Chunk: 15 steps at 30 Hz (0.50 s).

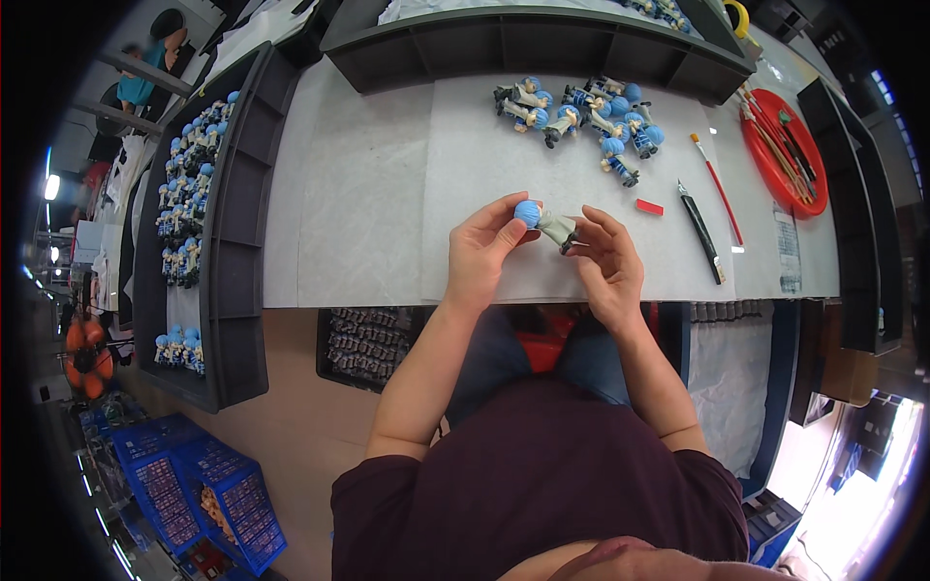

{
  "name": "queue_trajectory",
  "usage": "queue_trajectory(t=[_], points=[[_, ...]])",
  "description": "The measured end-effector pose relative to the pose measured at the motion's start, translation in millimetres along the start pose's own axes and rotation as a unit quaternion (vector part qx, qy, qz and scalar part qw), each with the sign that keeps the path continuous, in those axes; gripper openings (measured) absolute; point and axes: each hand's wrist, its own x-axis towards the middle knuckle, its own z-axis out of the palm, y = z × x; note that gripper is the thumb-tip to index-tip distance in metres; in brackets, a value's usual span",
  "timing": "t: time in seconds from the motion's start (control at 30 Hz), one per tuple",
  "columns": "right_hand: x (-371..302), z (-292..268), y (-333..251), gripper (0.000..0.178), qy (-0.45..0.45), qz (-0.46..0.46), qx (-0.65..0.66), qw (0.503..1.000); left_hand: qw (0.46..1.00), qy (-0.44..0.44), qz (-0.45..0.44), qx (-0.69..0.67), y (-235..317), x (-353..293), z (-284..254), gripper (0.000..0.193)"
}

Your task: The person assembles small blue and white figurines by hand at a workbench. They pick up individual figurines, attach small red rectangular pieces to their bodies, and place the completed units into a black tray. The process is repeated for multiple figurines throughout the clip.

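Just over the near part of the table, my left hand grips a small figurine by its blue-haired head, between thumb and fingers. The figurine lies tilted, its pale grey coat and dark shoes pointing right. My right hand is beside the shoes, its fingers apart and loosely curved; whether a fingertip touches them I cannot tell. Farther back on the white sheet lies a loose cluster of similar blue-haired figurines. To the right of my hands are a small red block, a black craft knife and a red-handled paintbrush.
A dark crate borders the table's far side. Another dark crate at the left holds rows of figurines. On the right, a red plate carries several brushes, with a dark tray beyond. Blue baskets stand at lower left.
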Motion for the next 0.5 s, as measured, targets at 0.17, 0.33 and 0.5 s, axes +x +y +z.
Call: queue_trajectory(t=[0.17, 0.33, 0.5], points=[[0.4, -2.0, -4.8, 0.039, -0.021, 0.068, 0.023, 0.997, 1.000, -0.028, 0.010, 0.004, 0.8, 0.8, 0.3, 0.032], [0.4, -3.3, -1.8, 0.036, -0.020, 0.063, 0.012, 0.998, 0.999, -0.030, 0.016, 0.013, 0.9, 0.0, 1.0, 0.033], [-0.5, -1.0, -1.8, 0.034, -0.016, 0.066, 0.009, 0.998, 0.999, -0.029, 0.024, 0.032, 0.8, -2.2, -1.2, 0.034]])
